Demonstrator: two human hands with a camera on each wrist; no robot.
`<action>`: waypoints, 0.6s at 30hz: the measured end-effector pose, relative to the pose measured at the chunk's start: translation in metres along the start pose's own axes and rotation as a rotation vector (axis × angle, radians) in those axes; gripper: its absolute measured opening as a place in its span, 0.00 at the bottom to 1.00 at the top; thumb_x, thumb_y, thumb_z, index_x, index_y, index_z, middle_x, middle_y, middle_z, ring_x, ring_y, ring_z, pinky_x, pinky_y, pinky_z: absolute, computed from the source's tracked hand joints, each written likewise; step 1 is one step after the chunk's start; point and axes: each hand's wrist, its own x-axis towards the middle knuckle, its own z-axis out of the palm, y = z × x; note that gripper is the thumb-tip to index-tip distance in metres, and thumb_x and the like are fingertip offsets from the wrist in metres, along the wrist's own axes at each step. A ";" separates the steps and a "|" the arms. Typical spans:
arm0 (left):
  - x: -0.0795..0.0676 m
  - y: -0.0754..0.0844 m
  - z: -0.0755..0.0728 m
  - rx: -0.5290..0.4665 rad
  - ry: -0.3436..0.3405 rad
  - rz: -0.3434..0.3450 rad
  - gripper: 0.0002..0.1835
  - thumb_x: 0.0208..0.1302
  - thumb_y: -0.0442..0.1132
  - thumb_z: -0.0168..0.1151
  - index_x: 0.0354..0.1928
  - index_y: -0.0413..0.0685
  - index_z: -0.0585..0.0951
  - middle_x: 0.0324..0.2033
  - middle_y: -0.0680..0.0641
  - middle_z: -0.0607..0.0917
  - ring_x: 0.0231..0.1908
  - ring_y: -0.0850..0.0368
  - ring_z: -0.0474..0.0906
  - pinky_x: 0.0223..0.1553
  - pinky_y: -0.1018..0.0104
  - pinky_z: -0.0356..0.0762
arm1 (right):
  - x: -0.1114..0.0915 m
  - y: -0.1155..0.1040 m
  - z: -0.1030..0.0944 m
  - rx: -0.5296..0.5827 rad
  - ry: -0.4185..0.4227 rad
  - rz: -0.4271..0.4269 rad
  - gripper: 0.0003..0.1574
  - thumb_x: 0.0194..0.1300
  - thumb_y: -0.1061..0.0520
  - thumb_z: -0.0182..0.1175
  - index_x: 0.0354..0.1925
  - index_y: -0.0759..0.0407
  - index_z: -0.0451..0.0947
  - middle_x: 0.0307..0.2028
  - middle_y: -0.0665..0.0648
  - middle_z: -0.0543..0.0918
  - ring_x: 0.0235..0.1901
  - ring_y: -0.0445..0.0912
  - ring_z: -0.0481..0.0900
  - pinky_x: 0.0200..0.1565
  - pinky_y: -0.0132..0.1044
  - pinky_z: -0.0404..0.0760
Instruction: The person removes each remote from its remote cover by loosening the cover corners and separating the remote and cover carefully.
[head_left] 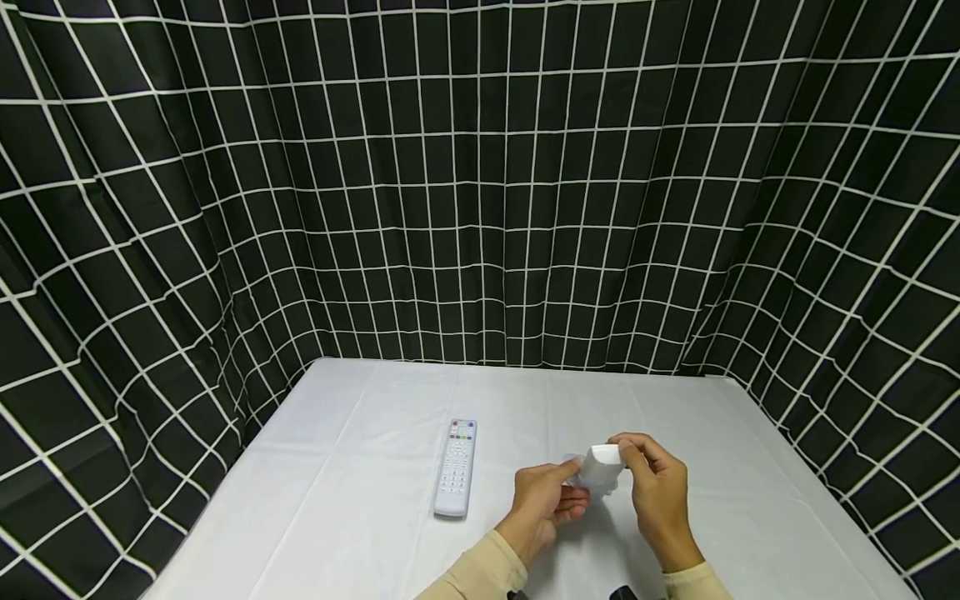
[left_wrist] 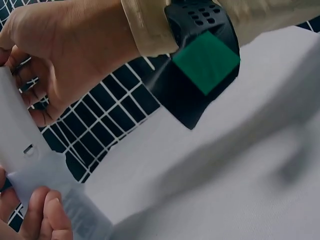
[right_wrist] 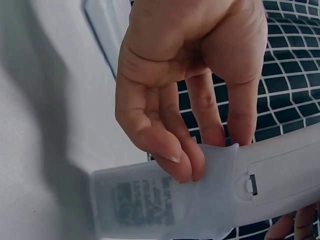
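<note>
Closest to the wearer, two beige fabric cuffs point(head_left: 480, 573) come in from the lower edge, each leading to a bare hand. The left hand point(head_left: 538, 504) pinches a thin, translucent, frosted cover point(right_wrist: 145, 200) near its open rim, its fingers narrowed on the material. The right hand point(head_left: 660, 492) grips the bare end of a long white plastic remote control point(head_left: 606, 458) between thumb and fingers.

The remote is held above the worktop, between the two hands and tilted, with its bare end towards the wearer's head. Its other part lies inside the cover. In the right wrist view, the rim crosses the remote's back just beside the battery-door catch, and dark print shows through the frosted material. The left fingers are at this rim; the right fingers are at the opposite end, clear of the cover.

The step in hand seems to be working the cover along the remote; whether on or off, I cannot tell. Either way, the next move calls for a light left pinch on the rim and a steady right grip, sliding one straight along the other so the thin material does not bunch.

To the left, apart from the hands, a second white remote with small coloured buttons point(head_left: 455, 468) lies face up on the white cloth-covered worktop point(head_left: 360, 500). Beyond hangs a black curtain with white grid lines point(head_left: 480, 167).
</note>
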 end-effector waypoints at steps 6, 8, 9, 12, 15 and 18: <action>-0.001 0.003 0.001 -0.080 0.004 -0.026 0.11 0.54 0.38 0.71 0.34 0.37 0.81 0.21 0.40 0.83 0.20 0.54 0.80 0.21 0.66 0.79 | -0.002 0.001 0.000 0.013 -0.013 -0.028 0.11 0.66 0.73 0.52 0.31 0.72 0.81 0.31 0.63 0.83 0.34 0.45 0.79 0.37 0.29 0.76; -0.001 0.006 0.001 -0.112 -0.001 -0.032 0.11 0.54 0.36 0.70 0.36 0.37 0.82 0.22 0.39 0.82 0.21 0.54 0.80 0.23 0.66 0.79 | -0.003 0.001 0.000 0.013 -0.018 -0.056 0.12 0.66 0.74 0.52 0.31 0.72 0.81 0.32 0.66 0.83 0.37 0.45 0.79 0.38 0.28 0.77; -0.001 0.007 0.001 -0.127 -0.005 -0.032 0.10 0.54 0.35 0.70 0.37 0.37 0.82 0.23 0.39 0.82 0.22 0.53 0.80 0.24 0.65 0.79 | -0.004 0.001 0.000 0.011 -0.018 -0.073 0.12 0.65 0.74 0.52 0.30 0.72 0.82 0.32 0.66 0.82 0.38 0.45 0.79 0.38 0.27 0.77; -0.002 0.010 0.001 -0.153 -0.013 -0.030 0.10 0.54 0.33 0.69 0.37 0.37 0.83 0.24 0.37 0.82 0.23 0.53 0.80 0.25 0.64 0.79 | -0.005 0.001 0.000 0.009 -0.018 -0.109 0.12 0.64 0.76 0.52 0.29 0.71 0.82 0.33 0.67 0.82 0.39 0.45 0.79 0.38 0.27 0.77; -0.002 0.011 0.002 -0.172 -0.008 -0.031 0.10 0.54 0.33 0.69 0.37 0.37 0.83 0.25 0.36 0.82 0.24 0.52 0.80 0.26 0.63 0.80 | -0.006 0.000 0.000 -0.001 -0.017 -0.109 0.12 0.65 0.75 0.53 0.30 0.71 0.82 0.33 0.66 0.82 0.38 0.45 0.78 0.37 0.26 0.77; -0.001 0.010 0.001 -0.207 0.000 -0.033 0.10 0.53 0.32 0.69 0.37 0.36 0.83 0.25 0.37 0.81 0.25 0.51 0.80 0.28 0.62 0.80 | -0.007 0.000 0.001 -0.030 -0.011 -0.061 0.12 0.66 0.73 0.53 0.31 0.70 0.82 0.32 0.64 0.82 0.35 0.44 0.78 0.35 0.28 0.76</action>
